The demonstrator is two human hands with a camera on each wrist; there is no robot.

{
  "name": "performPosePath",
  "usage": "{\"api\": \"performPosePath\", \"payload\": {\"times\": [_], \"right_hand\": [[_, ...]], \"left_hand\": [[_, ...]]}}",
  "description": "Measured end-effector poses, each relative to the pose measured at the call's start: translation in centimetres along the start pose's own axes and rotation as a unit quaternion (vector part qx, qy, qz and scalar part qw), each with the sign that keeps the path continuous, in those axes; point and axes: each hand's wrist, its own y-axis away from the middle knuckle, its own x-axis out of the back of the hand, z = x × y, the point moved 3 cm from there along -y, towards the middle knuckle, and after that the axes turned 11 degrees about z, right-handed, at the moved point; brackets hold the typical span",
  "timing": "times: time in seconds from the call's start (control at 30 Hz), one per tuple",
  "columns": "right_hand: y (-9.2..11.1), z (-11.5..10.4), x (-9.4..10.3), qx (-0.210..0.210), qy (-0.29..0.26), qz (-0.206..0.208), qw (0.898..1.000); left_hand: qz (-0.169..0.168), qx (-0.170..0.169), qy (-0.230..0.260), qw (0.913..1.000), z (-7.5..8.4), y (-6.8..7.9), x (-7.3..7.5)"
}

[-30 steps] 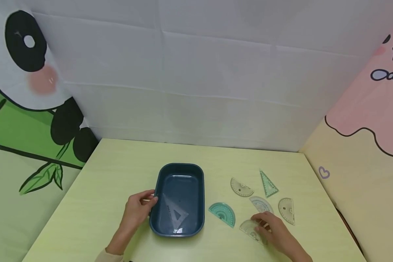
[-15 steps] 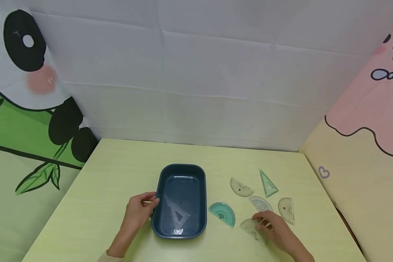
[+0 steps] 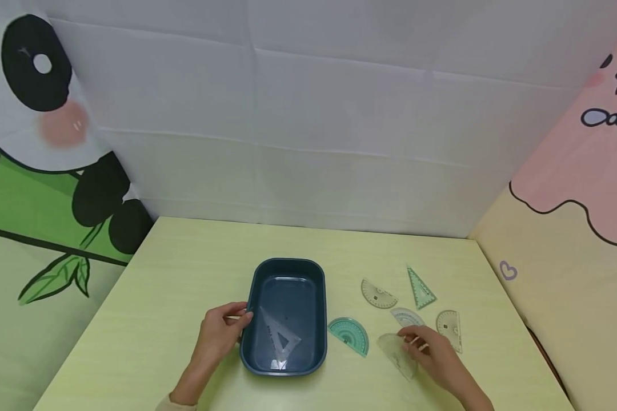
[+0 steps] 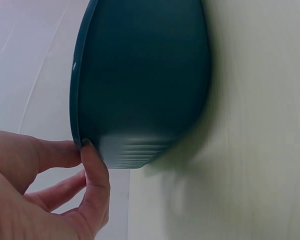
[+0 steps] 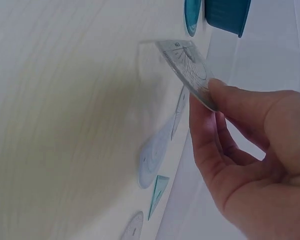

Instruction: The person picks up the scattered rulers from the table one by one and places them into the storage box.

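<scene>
Tray (image 3: 288, 294) in LH (image 3: 218, 334) grip, clear tri. (image 3: 273, 330) inside

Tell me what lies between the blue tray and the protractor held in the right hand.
The green protractor lies there on the table, as the head view shows.

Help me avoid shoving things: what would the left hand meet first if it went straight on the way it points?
The blue tray, at once: the left hand pinches its rim, so going on would likely push against it. Exact depth is hard to judge.
</scene>
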Motion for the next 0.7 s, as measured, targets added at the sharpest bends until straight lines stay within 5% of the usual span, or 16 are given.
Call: {"api": "performPosePath", "payload": {"times": [0.33, 0.7], "right_hand": [[-0.4, -0.5, 0.0, -0.015, -0.032, 0.071, 0.997], [-2.3, -2.0, 0.0, -0.076, -0.031, 0.083, 0.993]], "left_hand": [[-0.004, -0.006, 0.002, 1.0000, 0.1, 0.0, -0.1], [0.001, -0.012, -0.001, 0.9999, 0.3, 0.1, -0.1]]}}
